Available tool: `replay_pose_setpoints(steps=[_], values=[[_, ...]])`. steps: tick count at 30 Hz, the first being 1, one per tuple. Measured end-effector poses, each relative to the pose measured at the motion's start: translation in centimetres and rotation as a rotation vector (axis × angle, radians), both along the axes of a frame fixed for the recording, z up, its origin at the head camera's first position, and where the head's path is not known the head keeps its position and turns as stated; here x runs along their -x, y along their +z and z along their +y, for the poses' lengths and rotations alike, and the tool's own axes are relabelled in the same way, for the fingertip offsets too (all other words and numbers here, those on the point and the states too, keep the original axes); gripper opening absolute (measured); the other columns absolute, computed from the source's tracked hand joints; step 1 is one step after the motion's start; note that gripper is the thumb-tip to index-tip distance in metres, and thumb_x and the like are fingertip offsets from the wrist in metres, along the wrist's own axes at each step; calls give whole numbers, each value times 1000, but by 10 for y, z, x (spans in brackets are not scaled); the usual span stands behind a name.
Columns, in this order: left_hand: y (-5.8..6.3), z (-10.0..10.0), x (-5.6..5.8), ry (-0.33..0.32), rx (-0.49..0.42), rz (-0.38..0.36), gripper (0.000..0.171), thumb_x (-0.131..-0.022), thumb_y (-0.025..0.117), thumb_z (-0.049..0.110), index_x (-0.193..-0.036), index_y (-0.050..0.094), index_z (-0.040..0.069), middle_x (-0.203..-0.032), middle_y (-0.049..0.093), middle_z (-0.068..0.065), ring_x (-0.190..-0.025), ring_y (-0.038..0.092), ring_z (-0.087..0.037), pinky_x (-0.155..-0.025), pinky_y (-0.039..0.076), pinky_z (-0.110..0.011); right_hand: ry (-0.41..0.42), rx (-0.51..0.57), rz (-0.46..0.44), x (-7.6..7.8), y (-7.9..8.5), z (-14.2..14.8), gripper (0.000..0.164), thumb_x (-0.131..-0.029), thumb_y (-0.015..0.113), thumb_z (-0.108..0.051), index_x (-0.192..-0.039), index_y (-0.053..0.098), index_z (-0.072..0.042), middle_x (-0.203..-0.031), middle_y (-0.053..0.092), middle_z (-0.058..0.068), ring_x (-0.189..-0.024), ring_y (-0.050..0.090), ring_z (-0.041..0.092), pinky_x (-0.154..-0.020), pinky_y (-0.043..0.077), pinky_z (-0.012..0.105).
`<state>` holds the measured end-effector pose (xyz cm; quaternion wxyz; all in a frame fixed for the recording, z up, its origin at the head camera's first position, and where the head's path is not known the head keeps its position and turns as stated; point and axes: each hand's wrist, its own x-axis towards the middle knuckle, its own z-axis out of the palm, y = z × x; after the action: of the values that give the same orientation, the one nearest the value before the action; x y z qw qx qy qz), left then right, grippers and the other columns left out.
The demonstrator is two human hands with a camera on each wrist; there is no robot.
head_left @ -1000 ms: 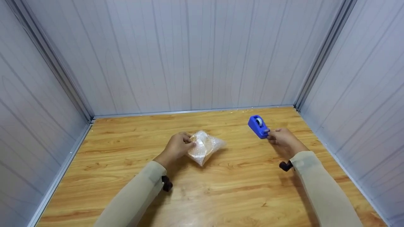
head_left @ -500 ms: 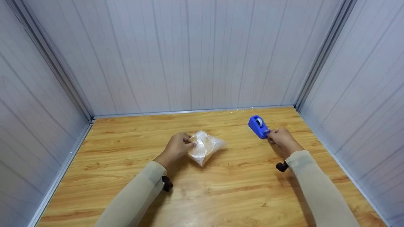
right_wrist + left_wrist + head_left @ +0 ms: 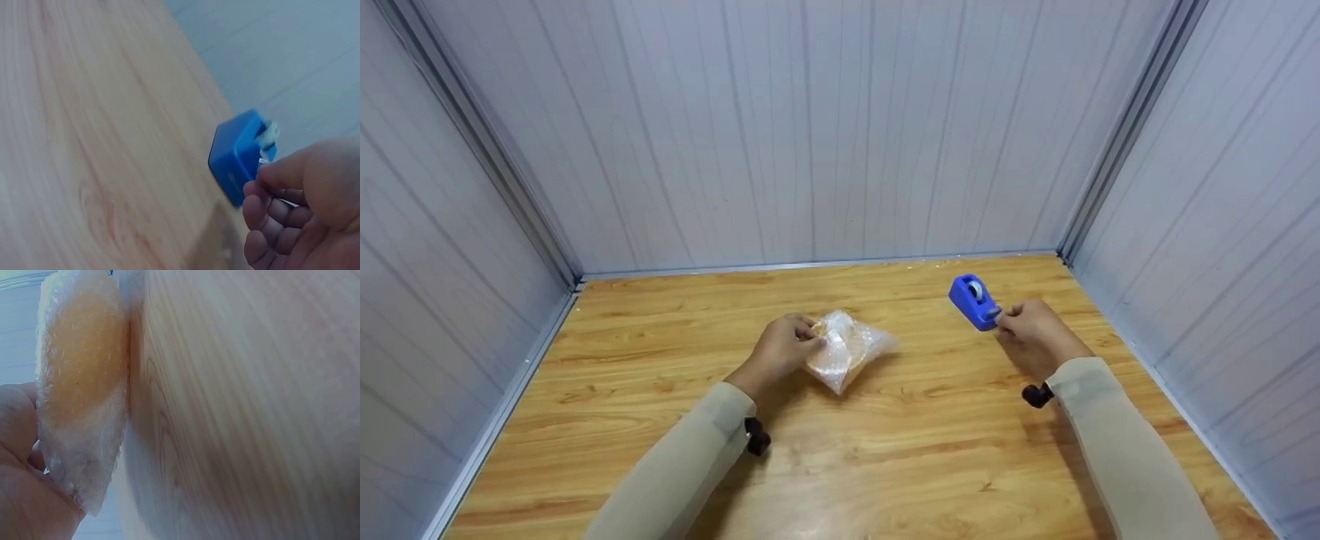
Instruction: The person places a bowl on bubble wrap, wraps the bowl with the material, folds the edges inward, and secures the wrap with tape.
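My left hand (image 3: 781, 349) grips the left edge of a bubble-wrapped packet (image 3: 846, 351) on the wooden table. Something round and orange-yellow shows through the wrap (image 3: 84, 354) in the left wrist view; its kind is hidden. Farther right stands a blue tape dispenser (image 3: 969, 301) with a pale roll of tape (image 3: 976, 289) in it. At its front end, my right hand (image 3: 1035, 330) pinches between thumb and forefinger. A short bit of clear tape (image 3: 262, 161) shows at those fingertips in the right wrist view. The other fingers are loosely curled.
The wooden table (image 3: 885, 457) is enclosed by a pale panelled back wall (image 3: 840, 135) and side walls. Metal strips run along the table's edges. A small black device (image 3: 757, 436) sits at the left cuff and another (image 3: 1037, 395) at the right cuff.
My right hand closed in on the dispenser's front with thumb and forefinger coming together, then drew back slightly to the right. The left hand, packet and dispenser stayed in place.
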<state>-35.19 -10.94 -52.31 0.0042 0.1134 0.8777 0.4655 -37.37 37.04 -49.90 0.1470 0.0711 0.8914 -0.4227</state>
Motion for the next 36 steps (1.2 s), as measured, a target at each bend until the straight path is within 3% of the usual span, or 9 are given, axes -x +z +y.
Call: replay_pose_setpoints(steps=[3, 6, 13, 18, 24, 30, 36], values=[[0, 0, 0, -8, 9, 9, 12, -101, 86, 8, -94, 87, -2, -136, 79, -16, -130, 73, -37, -106, 64, -46, 74, -99, 75, 2, 10, -18, 32, -119, 58, -28, -125, 75, -1, -119, 76, 16, -105, 68, 25, -90, 58, 38], [0, -1, -1, -15, 24, 17, 13, -101, 86, 9, -93, 87, -1, -137, 79, -15, -129, 74, -36, -105, 64, -46, 153, -143, 154, 2, 19, -41, 34, -117, 63, -25, -132, 77, 2, -129, 78, 21, -113, 74, 28, -94, 62, 39], [0, -1, -1, -17, 23, 31, 14, -101, 87, 9, -91, 87, -1, -136, 79, -16, -130, 73, -36, -108, 62, -48, 342, -167, 202, -4, 44, -109, 26, -118, 65, -25, -129, 81, -7, -125, 80, 18, -116, 77, 33, -94, 64, 42], [1, -1, -1, -15, 20, 35, 14, -100, 87, 10, -91, 87, -1, -135, 79, -17, -130, 73, -37, -108, 62, -49, 474, -192, 226, -7, 55, -159, 23, -118, 64, -27, -124, 82, -13, -123, 81, 16, -109, 75, 26, -91, 62, 42], [1, 0, 2, -10, 29, 17, 14, -101, 87, 11, -93, 87, 0, -136, 79, -15, -129, 74, -35, -106, 64, -47, 629, -243, 280, -3, 57, -208, 22, -116, 68, -22, -118, 84, -8, -110, 83, 8, -96, 71, 15, -89, 62, 39], [-1, 3, 3, -14, 31, 31, 15, -101, 86, 9, -90, 86, -1, -133, 79, -16, -129, 73, -35, -107, 63, -47, 749, -316, 279, 3, 52, -240, 18, -113, 72, -18, -113, 87, -7, -110, 86, 8, -92, 71, 13, -87, 63, 36], [0, 8, 2, -10, 28, 1, 13, -102, 85, 9, -93, 88, 0, -137, 78, -15, -135, 72, -35, -108, 64, -47, 793, -425, 293, 6, 44, -255, 17, -112, 73, -16, -111, 88, -8, -112, 86, 8, -98, 75, 20, -95, 65, 43]])
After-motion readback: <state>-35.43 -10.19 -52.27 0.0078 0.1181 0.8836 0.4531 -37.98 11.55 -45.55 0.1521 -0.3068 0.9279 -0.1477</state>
